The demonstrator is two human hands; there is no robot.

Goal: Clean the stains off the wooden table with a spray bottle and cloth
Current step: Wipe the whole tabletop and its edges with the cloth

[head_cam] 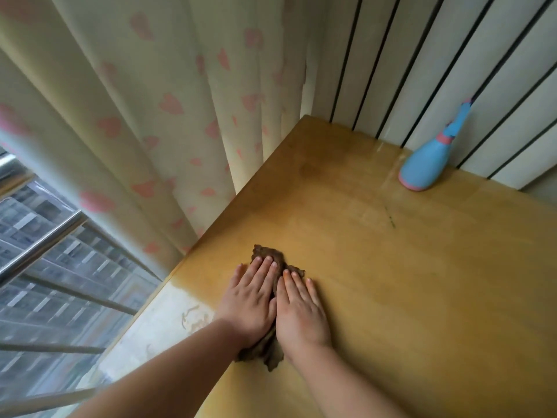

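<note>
- Your left hand point(251, 300) and right hand point(301, 309) lie side by side, both flat with straight fingers, pressing on the brown cloth point(271, 257); neither grips it.
- That cloth sits near the left edge of the wooden table point(391, 282), bunched under your palms, with its ends showing past your fingertips and wrists.
- It looks soft, limp and light, so it will likely ruck up. Broad palm pressure suits it, or gather it at the wrist end.
- The tabletop is glossy yellow-brown, with a pale sheen at its left edge and a thin green mark point(391, 220) farther out.
- The spray bottle point(428, 164), blue with pink trim, stands upright at the far edge against the slatted wall point(452, 70), well apart from your hands. It is probably light plastic, so take it by the narrow neck.
</note>
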